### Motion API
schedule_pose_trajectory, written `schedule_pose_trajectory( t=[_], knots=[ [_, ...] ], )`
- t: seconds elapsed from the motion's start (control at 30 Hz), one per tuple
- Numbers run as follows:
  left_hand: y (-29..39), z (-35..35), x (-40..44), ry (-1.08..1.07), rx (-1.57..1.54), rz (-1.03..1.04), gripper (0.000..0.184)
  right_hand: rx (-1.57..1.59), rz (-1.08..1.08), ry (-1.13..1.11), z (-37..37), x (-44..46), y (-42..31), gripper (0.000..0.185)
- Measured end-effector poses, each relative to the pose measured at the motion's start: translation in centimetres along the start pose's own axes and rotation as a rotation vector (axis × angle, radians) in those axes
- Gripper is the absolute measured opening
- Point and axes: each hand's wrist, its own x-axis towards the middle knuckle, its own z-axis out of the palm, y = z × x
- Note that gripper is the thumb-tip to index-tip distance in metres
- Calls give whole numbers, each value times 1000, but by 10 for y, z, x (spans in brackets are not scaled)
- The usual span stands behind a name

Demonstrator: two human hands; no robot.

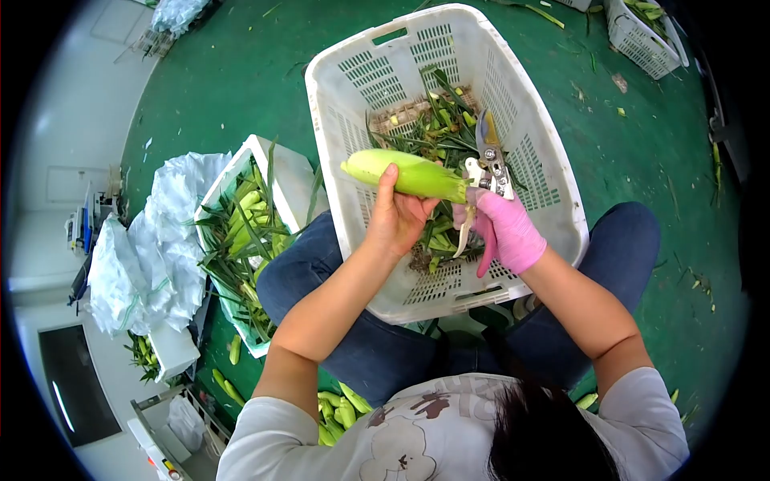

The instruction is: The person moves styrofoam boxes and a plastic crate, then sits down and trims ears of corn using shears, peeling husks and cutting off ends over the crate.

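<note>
A green ear of corn in its husk [405, 174] lies sideways over the big white crate [329, 132]. My bare left hand [397, 212] is closed round its underside, with the thumb on top. Pruning shears [491, 160] are in my right hand [505, 228], which wears a pink glove. Their blades point up and away from me, just beyond the stem end of the ear. The gloved fingers are near that stem end; whether they touch it cannot be made out. Green leaf and stem scraps [437, 128] lie inside the crate.
To the left stands a white box [257, 148] full of leafy corn, beside crumpled plastic sheeting [156, 240]. More ears [341, 413] lie on the floor by my left side. Another white crate [642, 44] stands at the far right.
</note>
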Motion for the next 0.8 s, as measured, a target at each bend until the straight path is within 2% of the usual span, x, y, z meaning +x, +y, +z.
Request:
schedule_pose_trajectory(
  t=[0.07, 0.17, 0.2, 0.23, 0.3, 0.37, 0.4, 0.5, 0.53, 0.63, 0.73, 0.77, 0.8],
  knots=[
    [2, 5, 0, -48, 66, -2, 62, 19, -67, -26, -6, 0, 3, 30],
    [1, 4, 3, -123, 84, -314, 69, 60, -166, -14, -3, -2, 4, 29],
    [1, -2, 9, -3, 313, -506, 75, 41, -196, 4, -3, -3, 2, 28],
    [-1, -9, 6, 65, 504, -586, 66, 21, -226, 23, -1, -4, -2, 26],
    [-10, -16, -2, -25, 1074, -150, 57, -137, -239, 88, 3, -5, -5, 23],
    [-5, 6, -12, -32, 894, -18, 49, -346, -268, 116, 1, -4, 1, 21],
    [-2, 14, -15, -36, 806, 45, 46, -338, -279, 152, -1, -3, 8, 19],
    [-5, 17, -16, -9, 981, 96, 35, -526, -422, 186, -2, 3, 21, 17],
    [-4, 14, -16, 18, 955, 89, 26, -722, -504, 207, -7, 9, 28, 18],
    [-5, 9, -16, 39, 1052, 250, 27, -806, -441, 153, -1, 1, 31, 22],
    [-3, 9, -20, -45, 949, 171, 22, -643, -498, 172, -4, 7, 31, 22],
    [-1, 8, -18, -93, 901, 143, 20, -476, -368, 162, -6, 2, 25, 23],
    [1, 5, -16, -142, 854, 115, 19, -399, -329, 102, -6, 2, 16, 23]
  ],
)
